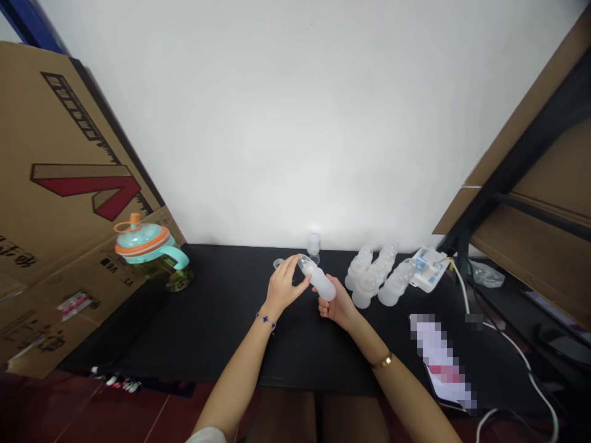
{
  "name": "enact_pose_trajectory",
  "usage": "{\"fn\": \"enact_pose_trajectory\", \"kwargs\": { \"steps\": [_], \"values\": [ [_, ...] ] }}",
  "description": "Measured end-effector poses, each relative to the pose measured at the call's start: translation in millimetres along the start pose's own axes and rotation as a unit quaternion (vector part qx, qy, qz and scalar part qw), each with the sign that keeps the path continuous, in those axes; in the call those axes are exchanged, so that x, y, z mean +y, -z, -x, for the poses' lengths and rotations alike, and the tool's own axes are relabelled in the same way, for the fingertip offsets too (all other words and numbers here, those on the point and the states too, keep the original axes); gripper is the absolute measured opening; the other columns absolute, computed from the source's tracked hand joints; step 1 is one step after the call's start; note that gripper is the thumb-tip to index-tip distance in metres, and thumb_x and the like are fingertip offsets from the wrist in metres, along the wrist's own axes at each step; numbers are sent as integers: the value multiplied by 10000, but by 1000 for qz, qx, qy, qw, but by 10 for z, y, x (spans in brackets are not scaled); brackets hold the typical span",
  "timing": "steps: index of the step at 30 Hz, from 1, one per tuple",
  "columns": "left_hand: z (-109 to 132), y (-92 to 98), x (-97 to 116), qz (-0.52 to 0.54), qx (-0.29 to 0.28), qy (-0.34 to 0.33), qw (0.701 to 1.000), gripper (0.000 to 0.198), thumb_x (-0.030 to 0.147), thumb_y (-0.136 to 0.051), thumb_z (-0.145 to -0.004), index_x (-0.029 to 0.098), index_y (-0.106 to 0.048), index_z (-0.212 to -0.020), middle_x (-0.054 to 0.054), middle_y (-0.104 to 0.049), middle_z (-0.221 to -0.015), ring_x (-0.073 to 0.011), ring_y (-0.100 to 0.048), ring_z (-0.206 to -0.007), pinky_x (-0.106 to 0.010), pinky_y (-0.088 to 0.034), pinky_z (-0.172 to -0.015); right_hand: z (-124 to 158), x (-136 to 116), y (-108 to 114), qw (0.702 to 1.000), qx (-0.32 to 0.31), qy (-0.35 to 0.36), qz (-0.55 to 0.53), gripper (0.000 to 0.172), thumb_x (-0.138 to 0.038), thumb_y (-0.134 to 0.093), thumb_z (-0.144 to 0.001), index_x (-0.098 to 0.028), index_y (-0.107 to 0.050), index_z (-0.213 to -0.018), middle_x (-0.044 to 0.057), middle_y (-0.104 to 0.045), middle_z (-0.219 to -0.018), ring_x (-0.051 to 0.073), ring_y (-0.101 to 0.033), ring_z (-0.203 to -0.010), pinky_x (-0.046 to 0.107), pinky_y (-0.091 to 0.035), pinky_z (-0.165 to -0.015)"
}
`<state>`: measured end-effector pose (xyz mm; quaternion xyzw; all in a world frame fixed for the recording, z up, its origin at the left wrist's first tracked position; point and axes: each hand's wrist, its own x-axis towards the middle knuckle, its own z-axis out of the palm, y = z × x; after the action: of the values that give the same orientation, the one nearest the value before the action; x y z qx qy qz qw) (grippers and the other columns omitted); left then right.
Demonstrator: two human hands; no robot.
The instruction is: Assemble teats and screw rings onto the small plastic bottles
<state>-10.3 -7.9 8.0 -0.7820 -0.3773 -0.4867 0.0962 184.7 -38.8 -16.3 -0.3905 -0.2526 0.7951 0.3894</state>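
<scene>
A frosted white bottle (324, 284) with a clear domed cap (305, 263) is held tilted above the black table, its cap end up and to the left. My right hand (340, 306) is closed around the bottle's lower body. At the upper end, my left hand (282, 284) grips the cap between fingers and thumb. Just behind my left fingertips lies a small clear ring-like piece (277, 263). Against the wall stands another small translucent piece (314, 243). Several similar capped bottles (367, 280) stand grouped to the right of my right hand.
At the left, a teal-and-orange lidded jug (154, 255) stands beside a large cardboard box (55, 184). On the right are a white plastic case (430, 267), a phone (443, 363), a white cable (521, 351) and a clear bag (487, 274). A white wall (300, 123) backs the table (207, 332).
</scene>
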Motion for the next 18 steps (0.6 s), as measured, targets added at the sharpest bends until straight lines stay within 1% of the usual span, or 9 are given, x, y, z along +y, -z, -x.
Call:
{"fn": "enact_pose_trajectory", "kwargs": {
  "steps": [5,10,15,18],
  "values": [
    [2,12,-22,-18,8,-5,1000,483,338,-653,-927,161,-554,-1365,-150,-710,-1212,-273,-698,-1124,-388,-574,-987,25,-8,-34,1000,0,-4,15,627,-634,-298,-991,-145,-686,-927,-34,-445,-432,136,-451,-403,236,-391,-465],
    [-2,11,-16,10,0,3,1000,503,320,-641,-935,180,-524,-1403,-148,-685,-1268,-267,-685,-1156,-388,-565,-1009,26,5,-40,1000,-1,14,5,584,-631,-330,-989,-157,-668,-936,-33,-472,-464,135,-467,-428,233,-408,-478],
    [-5,5,15,40,-28,37,998,543,347,-630,-943,194,-478,-1441,-155,-639,-1349,-283,-628,-1249,-427,-542,-1045,-4,24,-15,999,17,38,-1,532,-628,-379,-983,-174,-621,-848,-16,-529,-525,129,-487,-461,228,-427,-485],
    [5,-16,13,56,-37,88,994,601,413,-658,-926,213,-460,-1457,-157,-578,-1434,-293,-611,-1271,-426,-562,-1005,-6,35,-16,998,16,55,6,490,-617,-437,-974,-172,-629,-903,3,-591,-611,124,-506,-487,223,-432,-476]
  ]
}}
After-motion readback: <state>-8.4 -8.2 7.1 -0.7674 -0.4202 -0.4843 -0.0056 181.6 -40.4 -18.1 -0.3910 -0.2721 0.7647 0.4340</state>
